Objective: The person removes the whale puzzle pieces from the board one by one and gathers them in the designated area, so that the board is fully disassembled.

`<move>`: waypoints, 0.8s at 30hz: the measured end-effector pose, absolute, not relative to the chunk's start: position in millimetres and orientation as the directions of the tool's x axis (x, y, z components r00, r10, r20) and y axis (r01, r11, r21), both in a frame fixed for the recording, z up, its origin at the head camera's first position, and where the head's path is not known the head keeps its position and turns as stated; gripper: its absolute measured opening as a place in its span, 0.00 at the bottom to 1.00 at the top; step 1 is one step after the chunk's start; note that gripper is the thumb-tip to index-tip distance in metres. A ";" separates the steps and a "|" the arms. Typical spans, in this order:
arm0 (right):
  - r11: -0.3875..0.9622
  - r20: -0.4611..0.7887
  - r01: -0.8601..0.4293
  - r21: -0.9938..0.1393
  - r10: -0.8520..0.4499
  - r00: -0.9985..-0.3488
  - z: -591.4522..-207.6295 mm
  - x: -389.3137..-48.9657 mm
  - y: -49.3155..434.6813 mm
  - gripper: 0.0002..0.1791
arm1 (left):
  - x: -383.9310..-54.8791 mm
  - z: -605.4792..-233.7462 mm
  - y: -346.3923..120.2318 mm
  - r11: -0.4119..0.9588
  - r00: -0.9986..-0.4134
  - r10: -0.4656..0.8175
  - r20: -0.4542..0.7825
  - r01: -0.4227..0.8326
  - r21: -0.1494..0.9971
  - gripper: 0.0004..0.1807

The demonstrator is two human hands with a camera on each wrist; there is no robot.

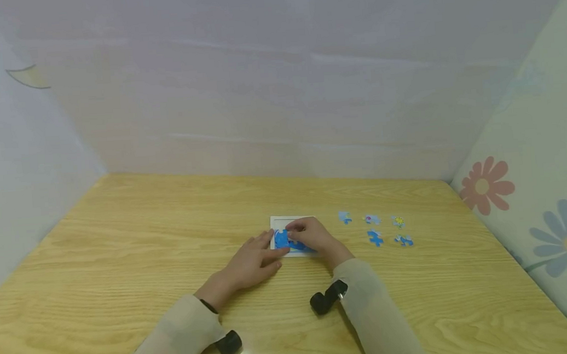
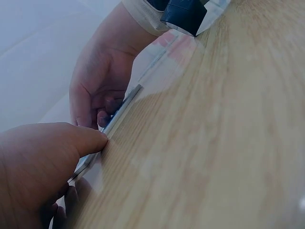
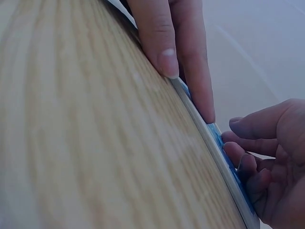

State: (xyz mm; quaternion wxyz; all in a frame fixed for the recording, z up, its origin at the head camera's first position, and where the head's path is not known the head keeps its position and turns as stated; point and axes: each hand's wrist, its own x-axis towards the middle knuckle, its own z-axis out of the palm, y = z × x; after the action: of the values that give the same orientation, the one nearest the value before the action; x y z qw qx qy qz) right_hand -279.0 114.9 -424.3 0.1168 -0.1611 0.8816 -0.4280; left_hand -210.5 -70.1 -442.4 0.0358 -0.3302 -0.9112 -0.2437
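A white-framed jigsaw tray [image 1: 279, 219] lies on the wooden table, with blue puzzle pieces [image 1: 281, 238] set in its lower left part. My left hand [image 1: 250, 262] rests at the tray's left and near edges, fingers mostly straight; one fingertip lies over the rim in the right wrist view. Over the tray's middle, my right hand [image 1: 313, 234] bends its fingers down onto the blue pieces. Seen from the right wrist, the right hand [image 3: 279, 162] has its thumb beside its curled fingers, right at the blue surface. I cannot tell whether it pinches a piece.
Several loose jigsaw pieces lie right of the tray in two rows, among them a yellow-flower piece [image 1: 398, 221] and a blue piece [image 1: 375, 238]. Pale fabric walls [image 1: 278, 106] close off the back and sides. Each sleeve carries a black wrist camera [image 1: 229, 343].
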 end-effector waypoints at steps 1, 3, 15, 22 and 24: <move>0.583 -0.073 -0.177 -0.793 -0.380 -0.922 -423.9 -279.2 114.2 0.13 | -210.6 -442.4 -70.3 0.664 -0.779 0.584 0.227 0.620 0.418 0.20; 0.591 -0.091 -0.153 -0.792 -0.362 -0.928 -423.0 -279.8 113.0 0.12 | -210.8 -442.6 -70.4 0.666 -0.780 0.583 0.228 0.620 0.415 0.20; 0.585 -0.093 -0.129 -0.801 -0.334 -0.938 -415.7 -276.9 114.4 0.09 | -209.0 -439.6 -65.2 0.651 -0.773 0.591 0.231 0.626 0.430 0.19; 0.606 -0.103 -0.129 -0.785 -0.333 -0.937 -414.7 -279.0 115.9 0.10 | -209.3 -438.5 -63.7 0.657 -0.773 0.594 0.223 0.626 0.420 0.19; 0.618 -0.114 -0.123 -0.777 -0.331 -0.937 -415.0 -279.5 115.7 0.10 | -209.4 -438.2 -63.4 0.659 -0.774 0.593 0.222 0.625 0.419 0.19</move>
State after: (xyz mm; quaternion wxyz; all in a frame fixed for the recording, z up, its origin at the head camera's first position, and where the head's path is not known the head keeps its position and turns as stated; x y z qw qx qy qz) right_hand -279.5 115.7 -415.0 0.1240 -0.1275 0.8907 -0.4183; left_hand -209.4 -63.4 -438.2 0.0329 -0.3348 -0.9101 -0.2421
